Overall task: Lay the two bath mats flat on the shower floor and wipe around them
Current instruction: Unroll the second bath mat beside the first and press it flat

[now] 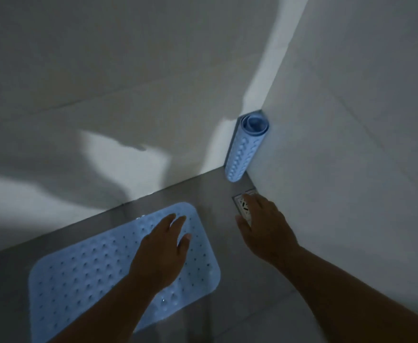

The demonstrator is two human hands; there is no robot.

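Observation:
A light blue bath mat [84, 273] with rows of small holes lies flat on the grey shower floor [240, 280], along the left wall. My left hand [160, 253] rests palm down on its far end, fingers spread, holding nothing. A second blue mat [242, 149], rolled into a tube, stands upright in the corner where the two walls meet. My right hand [264, 226] is stretched out over the floor drain, below the rolled mat and apart from it, fingers loosely apart and empty.
A square metal floor drain [243, 201] sits near the right wall, partly under my right hand. White tiled walls [128, 95] close the floor at the back and right. The light is dim with bright patches on the left wall.

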